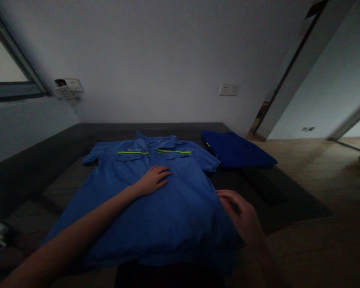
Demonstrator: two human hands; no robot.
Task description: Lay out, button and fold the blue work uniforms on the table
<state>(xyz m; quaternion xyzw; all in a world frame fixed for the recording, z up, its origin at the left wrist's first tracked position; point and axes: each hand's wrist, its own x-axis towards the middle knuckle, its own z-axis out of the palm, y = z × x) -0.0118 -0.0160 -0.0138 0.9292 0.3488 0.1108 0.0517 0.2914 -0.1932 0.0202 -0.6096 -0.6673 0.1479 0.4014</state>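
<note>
A blue short-sleeved work shirt [180,208] lies spread front side up on a dark table, its collar toward the wall. Yellow-green stripes run above its two chest pockets, and small lettering shows on the left one. My left hand [153,180] rests flat on the middle of the shirt front, fingers stretched out. At the shirt's right side edge, my right hand [238,210] has its thumb and fingertips pinched together on the cloth.
A folded darker blue garment [237,150] lies on the table [288,208] to the right of the shirt. Behind stands a wall with a socket plate [229,89], and more sockets [70,89] are at the left corner. Wooden floor [300,154] shows at right.
</note>
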